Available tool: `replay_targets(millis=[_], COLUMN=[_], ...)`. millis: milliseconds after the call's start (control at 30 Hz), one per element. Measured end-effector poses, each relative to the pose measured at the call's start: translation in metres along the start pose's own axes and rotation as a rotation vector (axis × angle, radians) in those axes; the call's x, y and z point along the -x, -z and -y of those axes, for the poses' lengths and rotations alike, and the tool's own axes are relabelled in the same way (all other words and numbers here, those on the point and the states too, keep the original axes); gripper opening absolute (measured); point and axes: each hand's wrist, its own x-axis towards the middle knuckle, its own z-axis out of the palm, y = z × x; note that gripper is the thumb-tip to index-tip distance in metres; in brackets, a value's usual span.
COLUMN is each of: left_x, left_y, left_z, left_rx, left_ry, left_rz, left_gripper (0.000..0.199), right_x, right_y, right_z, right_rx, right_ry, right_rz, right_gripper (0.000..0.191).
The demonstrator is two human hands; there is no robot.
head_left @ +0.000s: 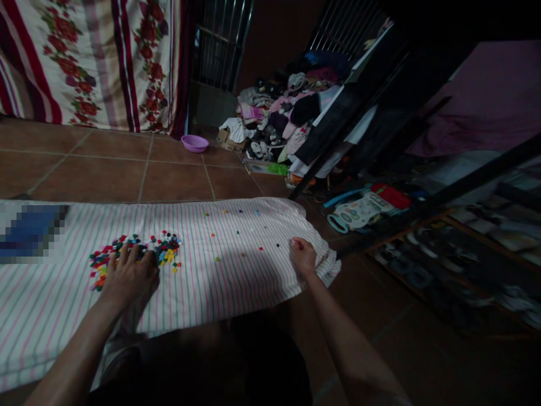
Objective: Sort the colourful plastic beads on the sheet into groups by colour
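Note:
A pile of small coloured blocks, in red, yellow, green, blue, black and white, lies on a striped cloth. My left hand rests over the pile with its fingers spread, touching the pieces and hiding some of them. Further right, single pieces lie spaced apart in loose rows, among them a red piece and a black piece. Just right of the black one, my right hand is closed in a pinch near the cloth's right end. What its fingertips hold is too small to make out.
A blurred-out blue item lies at the cloth's left end. On the tiled floor beyond stand a purple basin and a heap of clothes. To the right are a dark slanting frame and a shoe rack. A flowered curtain hangs behind.

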Motion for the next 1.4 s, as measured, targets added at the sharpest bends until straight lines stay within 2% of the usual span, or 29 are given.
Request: replay_targets(millis=[67, 333, 567, 933, 1133, 1400], left_x=[0.001, -0.002, 0.001, 0.001, 0.004, 0.002], left_y=[-0.001, 0.003, 0.016, 0.013, 0.014, 0.018], left_z=[-0.001, 0.004, -0.008, -0.003, -0.006, -0.005], left_rx=[-0.018, -0.09, -0.109, -0.054, -0.069, -0.056], left_ry=[0.009, -0.02, 0.023, -0.003, 0.03, 0.005], left_rz=[-0.017, 0.064, 0.036, 0.021, 0.005, 0.02], left_gripper=[0.048, 0.049, 0.046, 0.045, 0.048, 0.049], right_x=[-0.005, -0.008, -0.007, -0.002, -0.001, -0.004], right_y=[-0.004, -0.018, -0.019, -0.019, -0.017, -0.014], right_z=[-0.003, -0.009, -0.01, -0.011, -0.01, -0.005], right_rx=[0.007, 0.006, 0.065, 0.043, 0.051, 0.055], right_ry=[-0.013, -0.007, 0.014, 0.02, 0.019, 0.028], right_rz=[0.026, 0.131, 0.164, 0.165, 0.14, 0.137], right_gripper=[0.033, 0.027, 0.028, 0.035, 0.031, 0.029])
